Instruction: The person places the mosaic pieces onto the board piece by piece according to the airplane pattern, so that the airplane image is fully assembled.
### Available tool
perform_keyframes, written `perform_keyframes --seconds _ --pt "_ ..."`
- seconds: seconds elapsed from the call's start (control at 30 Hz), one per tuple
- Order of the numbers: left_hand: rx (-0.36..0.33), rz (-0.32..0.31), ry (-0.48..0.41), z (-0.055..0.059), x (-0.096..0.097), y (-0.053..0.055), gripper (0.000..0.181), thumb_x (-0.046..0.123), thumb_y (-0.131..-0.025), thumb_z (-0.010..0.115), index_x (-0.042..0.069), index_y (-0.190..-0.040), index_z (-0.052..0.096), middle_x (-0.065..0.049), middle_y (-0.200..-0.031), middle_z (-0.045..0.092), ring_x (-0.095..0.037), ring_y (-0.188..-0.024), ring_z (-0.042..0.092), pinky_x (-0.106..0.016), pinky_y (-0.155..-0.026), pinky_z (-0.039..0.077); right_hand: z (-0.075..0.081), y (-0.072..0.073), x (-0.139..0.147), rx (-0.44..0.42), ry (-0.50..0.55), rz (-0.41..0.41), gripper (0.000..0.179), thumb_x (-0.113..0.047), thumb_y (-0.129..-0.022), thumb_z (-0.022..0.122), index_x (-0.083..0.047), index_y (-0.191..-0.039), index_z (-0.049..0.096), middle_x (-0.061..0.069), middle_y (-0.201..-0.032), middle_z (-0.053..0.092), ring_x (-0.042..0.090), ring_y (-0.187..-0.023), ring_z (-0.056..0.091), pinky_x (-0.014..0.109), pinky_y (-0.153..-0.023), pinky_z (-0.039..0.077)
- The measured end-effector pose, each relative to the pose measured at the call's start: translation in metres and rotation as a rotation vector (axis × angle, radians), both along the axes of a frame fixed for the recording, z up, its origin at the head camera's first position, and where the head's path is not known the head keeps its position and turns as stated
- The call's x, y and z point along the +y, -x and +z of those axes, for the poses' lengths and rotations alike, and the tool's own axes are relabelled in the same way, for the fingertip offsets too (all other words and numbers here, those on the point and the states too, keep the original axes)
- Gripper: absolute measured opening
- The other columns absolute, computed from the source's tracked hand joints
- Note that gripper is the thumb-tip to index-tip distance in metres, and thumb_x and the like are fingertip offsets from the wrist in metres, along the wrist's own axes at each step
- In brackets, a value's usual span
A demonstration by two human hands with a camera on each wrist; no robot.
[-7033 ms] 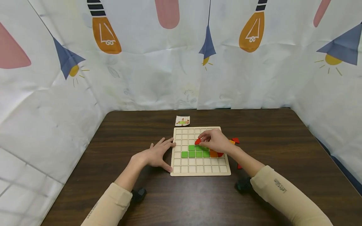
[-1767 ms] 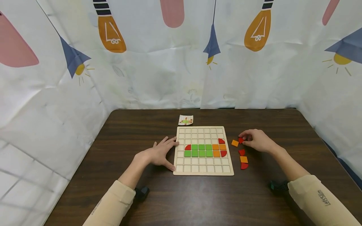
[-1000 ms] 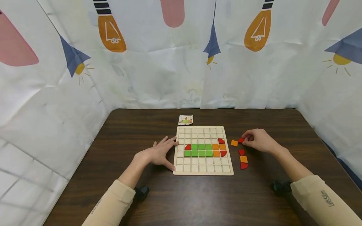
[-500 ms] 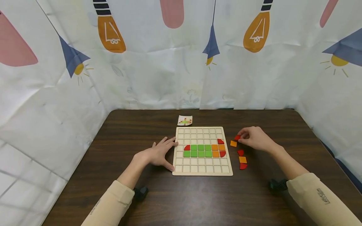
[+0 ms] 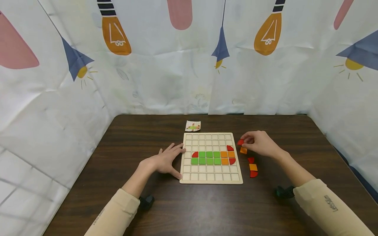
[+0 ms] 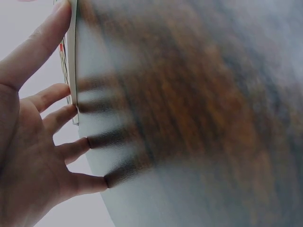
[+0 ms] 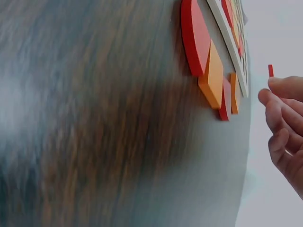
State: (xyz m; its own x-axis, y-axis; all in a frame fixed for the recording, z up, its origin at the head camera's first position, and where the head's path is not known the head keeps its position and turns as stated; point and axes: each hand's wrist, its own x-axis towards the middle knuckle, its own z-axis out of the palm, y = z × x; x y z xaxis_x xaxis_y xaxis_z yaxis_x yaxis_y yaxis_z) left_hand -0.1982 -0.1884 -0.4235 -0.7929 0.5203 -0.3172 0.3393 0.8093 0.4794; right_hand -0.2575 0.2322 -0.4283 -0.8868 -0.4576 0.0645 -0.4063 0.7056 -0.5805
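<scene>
My right hand (image 5: 260, 143) pinches a red quarter-circle tile (image 5: 240, 142) between thumb and fingertips, just off the right edge of the gridded wooden board (image 5: 211, 177). In the right wrist view the tile (image 7: 271, 71) stands edge-on above the thumb, raised off the table. My left hand (image 5: 163, 162) lies with fingers spread, thumb and fingertips touching the board's left edge. On the board are two rows of green square tiles (image 5: 209, 157), orange squares (image 5: 224, 157) to their right, and red quarter-circles (image 5: 195, 154) at the left end and right side.
Loose by the board's right edge lie an orange square (image 5: 243, 150), a red tile (image 5: 251, 160), another orange square (image 5: 253, 167) and a red quarter-circle (image 5: 253, 174). A small pattern card (image 5: 193, 126) lies behind the board on the dark wooden table (image 5: 147, 131).
Seven seconds ago my right hand held a red tile over the board; one now sits at the left end. It has since lifted another red tile and moved left. My left hand stays put.
</scene>
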Motion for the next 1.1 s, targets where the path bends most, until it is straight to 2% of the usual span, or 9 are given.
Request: perform_keyframes --seconds 0.33,0.83,1.1 --pt "0.003 -0.004 -0.005 0.000 0.000 0.000 0.101 0.043 -0.079 0.091 0.010 -0.158 0.038 -0.009 -0.171 0.012 -0.040 -0.155 0.002 -0.077 -0.112 0.007 -0.004 -0.002 -0.020 0.004 0.054 0.035 0.022 -0.012 -0.091 0.079 -0.004 -0.111 0.075 -0.002 -0.091 0.073 0.015 -0.080 0.067 0.035 -0.074 0.057" --pt "0.002 -0.007 -0.005 0.000 0.000 0.000 0.100 0.043 -0.079 0.090 0.010 -0.158 0.038 -0.009 -0.171 0.011 -0.040 -0.155 0.001 -0.077 -0.112 0.006 0.000 -0.010 -0.045 0.012 0.070 0.086 0.023 -0.013 -0.090 0.081 -0.004 -0.111 0.074 -0.003 -0.091 0.072 0.014 -0.081 0.066 0.033 -0.074 0.057" --pt "0.008 -0.005 -0.007 0.001 0.000 0.000 0.100 0.043 -0.078 0.091 0.010 -0.157 0.039 -0.009 -0.171 0.012 -0.040 -0.155 0.001 -0.077 -0.112 0.006 -0.004 -0.012 -0.059 0.001 0.078 0.104 0.024 -0.014 -0.091 0.080 -0.005 -0.113 0.075 -0.005 -0.091 0.073 0.012 -0.080 0.065 0.033 -0.073 0.056"
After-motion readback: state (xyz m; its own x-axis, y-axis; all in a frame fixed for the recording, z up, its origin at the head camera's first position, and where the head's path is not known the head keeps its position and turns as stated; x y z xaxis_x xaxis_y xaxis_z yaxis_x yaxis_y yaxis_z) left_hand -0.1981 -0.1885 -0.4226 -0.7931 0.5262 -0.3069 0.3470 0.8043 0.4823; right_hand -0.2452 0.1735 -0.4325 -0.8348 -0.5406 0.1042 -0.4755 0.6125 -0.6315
